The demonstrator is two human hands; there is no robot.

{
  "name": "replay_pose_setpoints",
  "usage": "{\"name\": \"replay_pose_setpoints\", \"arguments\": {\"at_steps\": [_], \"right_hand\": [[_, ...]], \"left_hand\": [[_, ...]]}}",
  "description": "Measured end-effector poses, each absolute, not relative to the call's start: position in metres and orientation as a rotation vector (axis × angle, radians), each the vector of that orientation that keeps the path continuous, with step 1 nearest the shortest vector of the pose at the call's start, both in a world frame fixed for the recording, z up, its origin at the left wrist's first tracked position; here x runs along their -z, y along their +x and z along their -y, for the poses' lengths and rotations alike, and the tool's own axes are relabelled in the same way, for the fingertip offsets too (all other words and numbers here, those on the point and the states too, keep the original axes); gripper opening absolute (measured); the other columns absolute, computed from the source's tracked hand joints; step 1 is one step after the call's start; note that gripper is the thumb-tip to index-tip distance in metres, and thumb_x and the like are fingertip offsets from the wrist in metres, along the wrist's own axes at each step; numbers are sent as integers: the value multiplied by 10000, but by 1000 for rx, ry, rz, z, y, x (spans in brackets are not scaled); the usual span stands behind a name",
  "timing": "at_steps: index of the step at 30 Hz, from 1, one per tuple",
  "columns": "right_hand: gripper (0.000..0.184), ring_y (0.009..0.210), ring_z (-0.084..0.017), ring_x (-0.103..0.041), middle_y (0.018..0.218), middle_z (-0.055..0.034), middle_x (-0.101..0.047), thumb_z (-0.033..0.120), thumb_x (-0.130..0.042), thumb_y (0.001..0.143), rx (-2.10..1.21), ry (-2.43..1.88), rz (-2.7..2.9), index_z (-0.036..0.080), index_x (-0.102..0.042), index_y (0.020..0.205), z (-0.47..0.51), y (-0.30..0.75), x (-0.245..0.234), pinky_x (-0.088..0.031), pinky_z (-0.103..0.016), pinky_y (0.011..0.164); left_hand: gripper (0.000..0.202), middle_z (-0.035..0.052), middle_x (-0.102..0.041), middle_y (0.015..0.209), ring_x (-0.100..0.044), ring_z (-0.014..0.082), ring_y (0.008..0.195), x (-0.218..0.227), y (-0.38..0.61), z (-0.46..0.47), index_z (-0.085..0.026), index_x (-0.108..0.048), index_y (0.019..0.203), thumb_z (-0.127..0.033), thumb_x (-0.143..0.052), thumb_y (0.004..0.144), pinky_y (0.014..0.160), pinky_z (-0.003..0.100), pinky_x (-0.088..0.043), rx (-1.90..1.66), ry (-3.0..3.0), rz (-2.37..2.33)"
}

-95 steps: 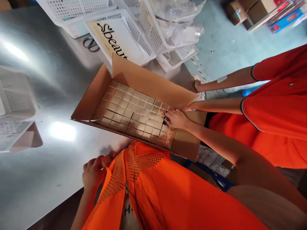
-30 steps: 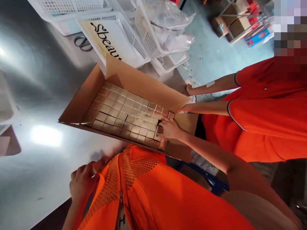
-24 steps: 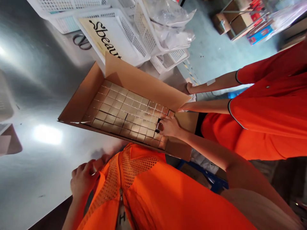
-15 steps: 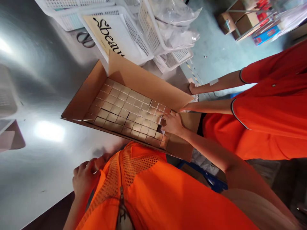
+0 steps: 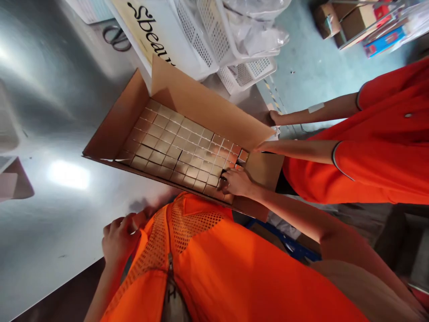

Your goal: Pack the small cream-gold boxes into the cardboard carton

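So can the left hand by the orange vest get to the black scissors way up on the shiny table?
Probably not from there. The left hand sits at the near table edge against the orange mesh vest, while the black scissors lie far across the shiny metal table, beside the white plastic basket.

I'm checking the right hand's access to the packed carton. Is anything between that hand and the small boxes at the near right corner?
Nothing visible: the right hand already rests on the small gold boxes inside the open brown cardboard carton. A co-worker's hand touches the carton's right end, apart from it.
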State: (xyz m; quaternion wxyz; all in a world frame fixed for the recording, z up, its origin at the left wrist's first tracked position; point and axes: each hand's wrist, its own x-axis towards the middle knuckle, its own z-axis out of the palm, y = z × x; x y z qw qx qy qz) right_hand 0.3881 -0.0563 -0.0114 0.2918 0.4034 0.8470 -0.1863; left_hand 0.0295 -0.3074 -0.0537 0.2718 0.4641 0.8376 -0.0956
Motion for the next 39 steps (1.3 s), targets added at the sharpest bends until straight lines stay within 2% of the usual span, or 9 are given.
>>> {"name": "replay_pose_setpoints", "arguments": {"at_steps": [9,17,21,23,26,29,31,34,39], "right_hand": [[243,985,-297,-660,961,-141,-750,341,-636,795,375,1131,-2242,136,-710,902,55,385,6,-413,-380,821],[353,1169,-333,-555,1300,-180,-623,321,-621,844,325,1175,-2284,133,-633,1143,42,386,-10,-375,-409,951],[274,1093,-263,-608,1200,-116,-680,330,-622,871,479,1054,-2269,183,-666,1098,55,382,-12,-414,-337,896],[299,1044,-240,-635,1122,-91,-711,370,-691,816,569,967,-2245,195,-688,1059,63,380,-8,-435,-306,863],[404,1025,-290,-652,1039,-136,-733,392,-790,688,606,927,-2202,141,-710,993,71,378,-1,-453,-330,866],[302,948,-299,-675,951,-145,-745,353,-760,712,585,978,-2174,129,-713,910,75,379,2,-462,-349,839],[248,948,-288,-678,968,-135,-748,322,-721,746,567,1025,-2167,138,-708,912,77,380,1,-462,-346,841],[305,1024,-281,-664,1071,-126,-735,330,-709,746,560,1079,-2150,144,-690,987,81,380,0,-462,-337,868],[257,1074,-293,-639,1103,-137,-714,337,-642,819,550,1144,-2115,160,-662,1004,81,379,-8,-454,-372,914]], "left_hand": [[495,103,-615,1244,-487,365,1133,50,29,306,-234,-625,1320,-264,-515,839,830,420,-482,284,1204,-2239],[494,102,-610,1264,-495,364,1143,56,26,307,-252,-614,1324,-310,-531,840,807,413,-482,299,1216,-2237],[489,97,-617,1254,-507,353,1127,58,25,309,-253,-615,1323,-314,-532,844,781,396,-480,304,1260,-2247],[477,97,-623,1241,-511,350,1119,57,25,309,-253,-621,1314,-317,-526,851,778,393,-479,294,1264,-2259],[479,99,-621,1250,-511,349,1122,54,26,307,-252,-620,1315,-326,-521,852,793,398,-483,294,1232,-2258],[491,99,-618,1260,-507,356,1142,51,26,305,-248,-614,1324,-336,-508,853,812,409,-493,302,1206,-2234],[497,108,-617,1256,-504,373,1143,50,26,304,-238,-616,1326,-373,-494,863,819,429,-498,301,1207,-2223],[507,122,-611,1264,-507,389,1140,50,25,306,-226,-624,1315,-422,-490,866,830,446,-502,296,1216,-2227],[490,119,-603,1279,-506,392,1152,50,27,307,-246,-622,1305,-402,-479,864,835,459,-502,284,1202,-2231]]}}
